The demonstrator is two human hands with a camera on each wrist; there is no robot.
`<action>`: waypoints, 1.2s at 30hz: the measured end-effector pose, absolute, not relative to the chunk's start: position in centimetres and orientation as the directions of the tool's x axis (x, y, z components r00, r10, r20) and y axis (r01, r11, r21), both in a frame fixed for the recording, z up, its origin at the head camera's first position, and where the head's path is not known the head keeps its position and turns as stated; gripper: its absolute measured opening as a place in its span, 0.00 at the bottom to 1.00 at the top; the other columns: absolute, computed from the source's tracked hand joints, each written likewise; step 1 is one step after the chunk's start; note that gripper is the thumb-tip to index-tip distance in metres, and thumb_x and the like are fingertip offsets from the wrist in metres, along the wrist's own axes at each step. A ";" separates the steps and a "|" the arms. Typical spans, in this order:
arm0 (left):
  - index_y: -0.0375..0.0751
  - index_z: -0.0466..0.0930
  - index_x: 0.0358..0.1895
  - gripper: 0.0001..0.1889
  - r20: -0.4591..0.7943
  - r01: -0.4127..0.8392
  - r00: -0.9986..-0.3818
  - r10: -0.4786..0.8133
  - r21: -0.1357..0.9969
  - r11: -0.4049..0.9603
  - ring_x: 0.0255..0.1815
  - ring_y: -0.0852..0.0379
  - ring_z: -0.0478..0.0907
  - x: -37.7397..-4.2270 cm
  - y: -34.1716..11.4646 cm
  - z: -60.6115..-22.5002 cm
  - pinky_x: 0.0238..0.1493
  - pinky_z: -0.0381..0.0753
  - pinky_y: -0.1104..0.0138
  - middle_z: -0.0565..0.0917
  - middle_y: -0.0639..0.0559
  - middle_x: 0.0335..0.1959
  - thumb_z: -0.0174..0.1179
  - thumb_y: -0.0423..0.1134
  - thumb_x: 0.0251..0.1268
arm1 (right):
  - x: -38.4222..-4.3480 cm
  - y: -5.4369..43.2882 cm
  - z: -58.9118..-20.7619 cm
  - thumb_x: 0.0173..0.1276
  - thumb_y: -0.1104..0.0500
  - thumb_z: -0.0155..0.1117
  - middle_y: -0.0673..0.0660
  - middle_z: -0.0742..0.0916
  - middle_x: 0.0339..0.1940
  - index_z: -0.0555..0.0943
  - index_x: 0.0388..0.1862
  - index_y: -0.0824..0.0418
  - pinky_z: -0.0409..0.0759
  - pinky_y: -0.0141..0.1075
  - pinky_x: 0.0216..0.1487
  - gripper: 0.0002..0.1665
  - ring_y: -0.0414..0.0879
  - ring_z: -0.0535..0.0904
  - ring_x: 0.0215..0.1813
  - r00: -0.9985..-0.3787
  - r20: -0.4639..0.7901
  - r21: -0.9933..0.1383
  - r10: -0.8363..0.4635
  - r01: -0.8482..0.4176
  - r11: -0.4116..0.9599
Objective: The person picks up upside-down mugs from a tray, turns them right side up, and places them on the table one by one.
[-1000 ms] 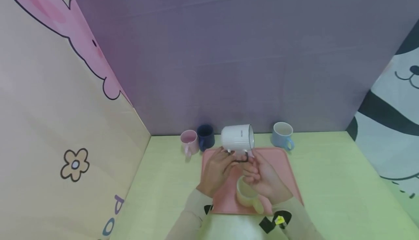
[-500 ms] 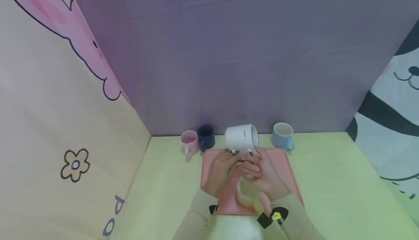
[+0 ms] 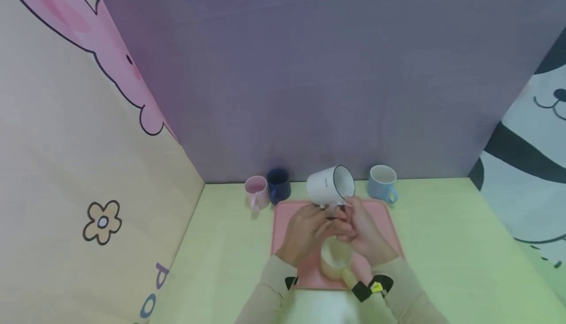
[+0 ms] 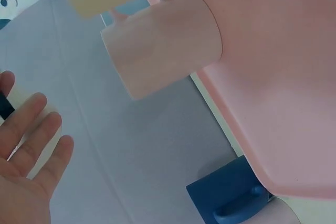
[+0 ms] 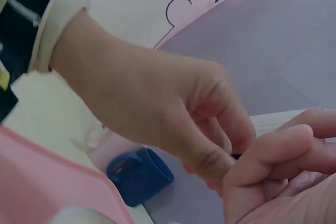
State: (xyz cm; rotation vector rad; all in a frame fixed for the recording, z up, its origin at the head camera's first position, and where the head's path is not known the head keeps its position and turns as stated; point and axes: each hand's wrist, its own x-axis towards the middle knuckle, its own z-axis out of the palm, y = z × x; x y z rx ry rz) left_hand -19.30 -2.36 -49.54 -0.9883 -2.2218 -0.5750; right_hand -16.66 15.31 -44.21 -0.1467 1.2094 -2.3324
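In the head view a white ribbed mug [image 3: 320, 189] with a thin dark rim is held sideways above the far edge of a pink tray [image 3: 378, 211]. Its open mouth faces right and partly toward me. My left hand [image 3: 305, 230] pinches the dark-edged handle from below. My right hand [image 3: 364, 230] meets it from the other side, curled fingers at the handle and fingertips by the rim. Between my wrists a pale yellow mug [image 3: 335, 262] stands on the tray. In the right wrist view the left hand [image 5: 152, 98] covers most of the handle.
Behind the tray's left corner stand a pink mug [image 3: 257, 194] and a dark blue mug [image 3: 277, 186], side by side. A light blue mug [image 3: 380, 191] stands at the back right. A grey-purple wall [image 3: 309, 68] rises behind the pale green table [image 3: 460, 245].
Both hands and the white mug have shifted slightly right. The mug has turned, so its mouth shows more and tips upward. The mugs on the table and tray stay put.
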 end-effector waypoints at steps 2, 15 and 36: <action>0.56 0.85 0.52 0.10 0.679 0.772 -0.524 0.514 0.123 0.624 0.41 0.65 0.82 -19.3 -2.3 -49.5 0.46 0.81 0.72 0.88 0.62 0.41 0.59 0.49 0.74 | -16.8 15.5 -44.1 0.83 0.45 0.28 0.42 0.64 0.12 0.65 0.21 0.50 0.52 0.29 0.19 0.29 0.33 0.58 0.13 -0.873 -0.146 -0.806 -0.465 0.378 -0.455; 0.48 0.82 0.61 0.18 0.489 0.666 -0.733 0.472 0.378 0.643 0.56 0.56 0.86 -18.6 -4.2 -50.2 0.59 0.84 0.63 0.88 0.52 0.55 0.63 0.37 0.70 | -18.4 17.5 -43.9 0.80 0.34 0.45 0.44 0.68 0.11 0.65 0.19 0.52 0.59 0.29 0.17 0.32 0.36 0.60 0.14 -0.959 -0.280 -0.950 -0.042 0.284 -0.134; 0.50 0.79 0.65 0.18 0.345 0.588 -0.809 0.476 0.490 0.644 0.64 0.55 0.81 -16.2 -6.4 -52.9 0.67 0.79 0.58 0.85 0.54 0.62 0.59 0.43 0.75 | -25.7 21.1 -47.0 0.78 0.42 0.36 0.43 0.69 0.16 0.64 0.22 0.51 0.67 0.33 0.27 0.25 0.39 0.63 0.20 -0.918 -0.394 -0.914 -0.041 0.386 0.126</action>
